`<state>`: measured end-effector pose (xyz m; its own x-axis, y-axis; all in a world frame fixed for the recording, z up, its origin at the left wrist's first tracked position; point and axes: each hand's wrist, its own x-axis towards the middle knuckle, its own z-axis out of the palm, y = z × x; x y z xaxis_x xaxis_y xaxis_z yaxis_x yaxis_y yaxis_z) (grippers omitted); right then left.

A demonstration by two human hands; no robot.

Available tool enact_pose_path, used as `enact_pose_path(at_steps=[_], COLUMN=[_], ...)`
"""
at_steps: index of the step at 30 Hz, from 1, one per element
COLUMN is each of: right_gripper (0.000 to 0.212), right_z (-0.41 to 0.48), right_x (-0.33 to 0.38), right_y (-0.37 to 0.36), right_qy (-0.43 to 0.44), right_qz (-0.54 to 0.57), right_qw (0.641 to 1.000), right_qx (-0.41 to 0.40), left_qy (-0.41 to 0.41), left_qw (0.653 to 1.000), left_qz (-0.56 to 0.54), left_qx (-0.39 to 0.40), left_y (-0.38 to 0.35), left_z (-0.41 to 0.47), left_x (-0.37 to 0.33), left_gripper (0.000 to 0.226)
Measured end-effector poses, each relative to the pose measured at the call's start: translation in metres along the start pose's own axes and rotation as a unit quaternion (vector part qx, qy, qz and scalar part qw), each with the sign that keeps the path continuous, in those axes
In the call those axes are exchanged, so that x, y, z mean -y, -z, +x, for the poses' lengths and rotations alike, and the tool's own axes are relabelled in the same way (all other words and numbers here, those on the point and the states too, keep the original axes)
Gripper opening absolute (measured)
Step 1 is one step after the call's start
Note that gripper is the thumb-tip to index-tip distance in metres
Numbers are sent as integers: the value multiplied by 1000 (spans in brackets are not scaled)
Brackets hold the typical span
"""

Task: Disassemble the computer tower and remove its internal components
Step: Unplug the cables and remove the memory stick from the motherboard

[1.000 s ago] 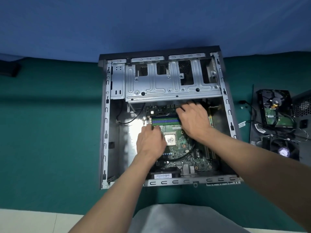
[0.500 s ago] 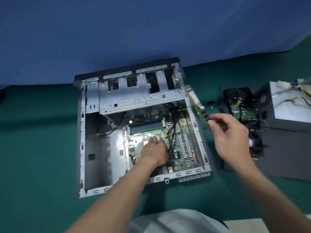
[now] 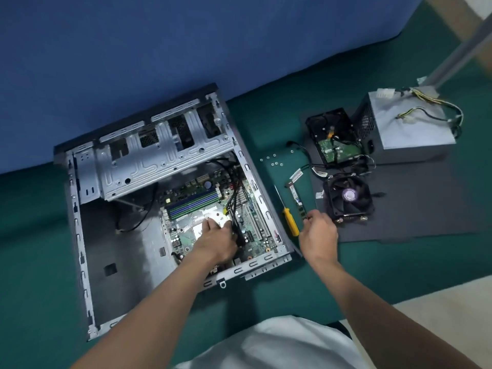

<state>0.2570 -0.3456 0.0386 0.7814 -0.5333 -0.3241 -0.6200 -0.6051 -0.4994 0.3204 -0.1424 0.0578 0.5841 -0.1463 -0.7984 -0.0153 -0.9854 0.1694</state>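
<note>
The open computer case [image 3: 80, 227] lies on its side on the green cloth, its motherboard [image 3: 207, 209] exposed with empty blue and green memory slots. My left hand [image 3: 215, 241] rests flat on the board near the processor socket, fingers straight. To the right of the case my right hand [image 3: 318, 233] pinches the near end of a memory stick [image 3: 296, 199], which lies low over the cloth beside the yellow screwdriver [image 3: 290, 221]. A bundle of black cables [image 3: 234, 206] runs down across the board next to my left hand.
On a dark panel [image 3: 415, 209] at the right sit a cooler fan [image 3: 348, 197], a hard drive [image 3: 332, 137] and the grey power supply [image 3: 410, 126] with loose wires. Several small screws [image 3: 274, 159] lie on the cloth. A blue backdrop stands behind the case.
My right hand pulled a memory stick from the board, carried it right out of the case and lowered it toward the cloth by the screwdriver. My left hand stayed on the board.
</note>
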Motion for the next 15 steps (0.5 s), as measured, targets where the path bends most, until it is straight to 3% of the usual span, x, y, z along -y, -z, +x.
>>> enact_pose_path(at_steps=[12, 15], right_gripper=[51, 63], right_z=[4, -2], right_x=[0, -3], right_y=[-1, 1], right_qy=[44, 146], right_qz=[-183, -184], right_qw=[981, 967], right_qx=[41, 101], left_qy=[-7, -8], left_qw=[1000, 1000], left_qz=[-6, -8], left_qx=[-7, -3], left_y=[-6, -4], left_z=[9, 8], left_x=[9, 10], left_gripper=[55, 56])
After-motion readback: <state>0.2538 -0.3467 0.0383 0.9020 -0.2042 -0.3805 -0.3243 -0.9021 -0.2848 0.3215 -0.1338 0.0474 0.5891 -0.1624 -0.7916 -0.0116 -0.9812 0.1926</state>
